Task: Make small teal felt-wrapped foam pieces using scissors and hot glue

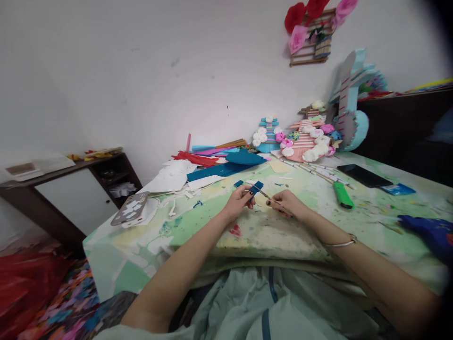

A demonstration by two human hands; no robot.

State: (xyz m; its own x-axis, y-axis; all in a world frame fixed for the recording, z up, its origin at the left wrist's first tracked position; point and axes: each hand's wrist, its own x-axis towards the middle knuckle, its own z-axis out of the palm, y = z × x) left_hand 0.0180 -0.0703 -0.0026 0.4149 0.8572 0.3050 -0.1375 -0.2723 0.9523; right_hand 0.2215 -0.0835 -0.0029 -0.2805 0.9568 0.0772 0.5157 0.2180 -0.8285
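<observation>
My left hand is closed on a small folded piece of dark blue paper, pinched near the fingertips. Scissors are gripped in my right hand, their blades reaching left to the blue paper; whether the blades are apart cannot be made out. Another small blue piece lies on the table just beyond my left hand. Thin blue scraps are scattered on the stained green tablecloth. Larger blue paper sheets lie further back.
White paper and red paper are piled at the back left. Flower-decorated models stand by the wall. To the right lie a black phone, a green tool and rolled paper sticks. A phone case sits left.
</observation>
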